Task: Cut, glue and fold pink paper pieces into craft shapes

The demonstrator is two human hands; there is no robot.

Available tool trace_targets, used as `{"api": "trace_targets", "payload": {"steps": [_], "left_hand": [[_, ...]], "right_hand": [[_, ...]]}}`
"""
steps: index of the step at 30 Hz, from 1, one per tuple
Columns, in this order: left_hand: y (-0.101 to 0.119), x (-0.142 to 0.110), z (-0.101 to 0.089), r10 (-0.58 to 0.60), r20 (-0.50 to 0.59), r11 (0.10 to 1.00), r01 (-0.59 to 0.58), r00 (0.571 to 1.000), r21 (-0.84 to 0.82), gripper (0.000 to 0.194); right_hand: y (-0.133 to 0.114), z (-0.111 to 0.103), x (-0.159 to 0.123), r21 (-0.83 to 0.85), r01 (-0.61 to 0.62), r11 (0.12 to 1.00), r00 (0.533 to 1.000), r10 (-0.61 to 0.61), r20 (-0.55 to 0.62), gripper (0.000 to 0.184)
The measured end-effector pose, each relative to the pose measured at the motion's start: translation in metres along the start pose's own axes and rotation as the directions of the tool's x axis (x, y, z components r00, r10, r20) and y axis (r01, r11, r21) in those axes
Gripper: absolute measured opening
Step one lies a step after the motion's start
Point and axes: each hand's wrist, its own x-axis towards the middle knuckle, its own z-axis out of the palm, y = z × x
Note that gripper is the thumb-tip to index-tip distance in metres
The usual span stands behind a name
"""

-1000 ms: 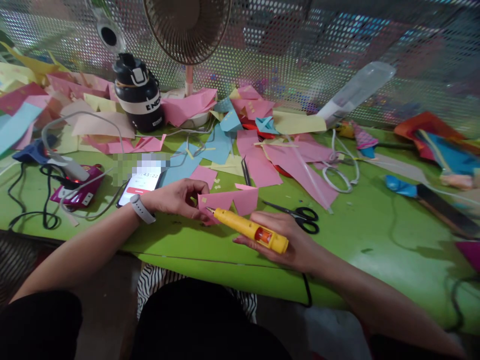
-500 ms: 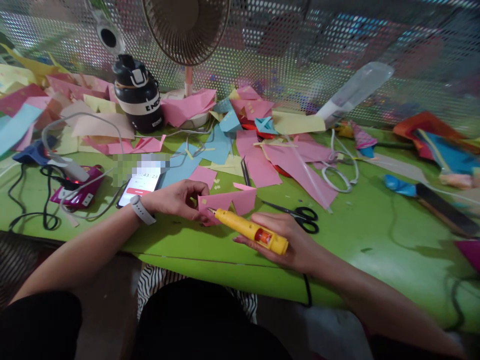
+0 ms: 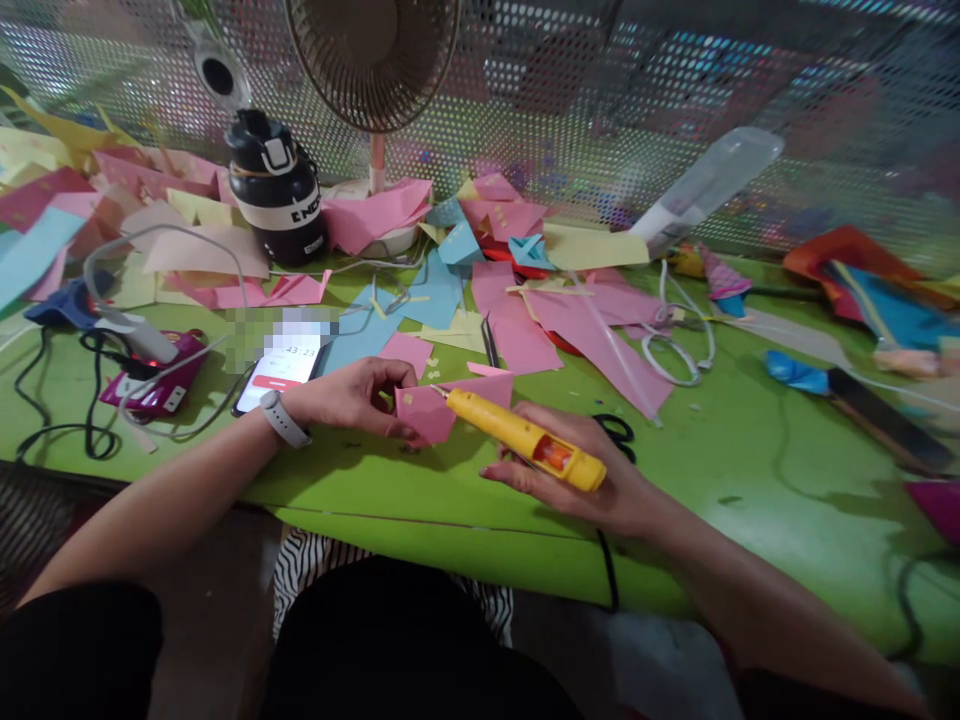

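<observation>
My left hand (image 3: pixel 367 397) pinches the left end of a folded pink paper piece (image 3: pixel 431 410), held upright just above the green table. A small yellow square shows on that paper. My right hand (image 3: pixel 577 480) is wrapped round a yellow glue gun (image 3: pixel 517 430), its metal tip pointing left over the paper's upper edge; whether it touches cannot be made out. Black-handled scissors (image 3: pixel 616 435) lie behind my right hand, which hides most of them. Dark tweezers (image 3: pixel 490 342) rest on paper beyond the pink piece, and tiny yellow paper bits (image 3: pixel 433 366) lie close by.
A lit phone (image 3: pixel 281 370) lies beside my left wrist. Behind it are a black bottle (image 3: pixel 274 195), a fan (image 3: pixel 375 60) and a purple power block with cables (image 3: pixel 161 375). Pink and blue paper covers the back of the green table (image 3: pixel 720 500). A blue-tipped dark bar (image 3: pixel 885 415) lies at right.
The glue gun in my right hand has moved right and slightly up, its tip shifting from the paper's face toward its upper edge. My left hand stays nearly still.
</observation>
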Motion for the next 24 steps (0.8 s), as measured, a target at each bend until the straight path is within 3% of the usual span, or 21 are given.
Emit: {"api": "trace_targets", "payload": {"steps": [3,6,11,16,24], "left_hand": [[-0.001,0.001,0.0,0.012,-0.023,1.0,-0.012,1.0,0.016,0.032],[-0.001,0.001,-0.001,0.002,-0.019,0.999,-0.001,1.0,0.043,0.033],[0.0,0.001,0.0,0.012,-0.039,0.997,-0.009,0.999,0.075,0.032],[0.001,0.001,0.002,0.051,-0.07,0.992,-0.042,0.996,0.116,0.029],[0.004,0.001,0.005,0.045,-0.095,0.976,-0.024,0.994,0.218,0.033]], "right_hand": [[-0.001,-0.001,0.001,-0.022,0.085,0.996,0.996,-0.085,-0.026,0.018],[-0.003,0.0,0.001,-0.074,0.162,0.984,0.985,-0.166,-0.049,0.022],[-0.001,0.005,-0.001,-0.11,0.119,0.987,0.988,-0.129,-0.085,0.028],[0.009,0.011,0.0,-0.236,0.184,0.954,0.971,-0.215,-0.109,0.026],[0.012,0.015,0.001,-0.322,0.196,0.926,0.964,-0.242,-0.109,0.024]]}}
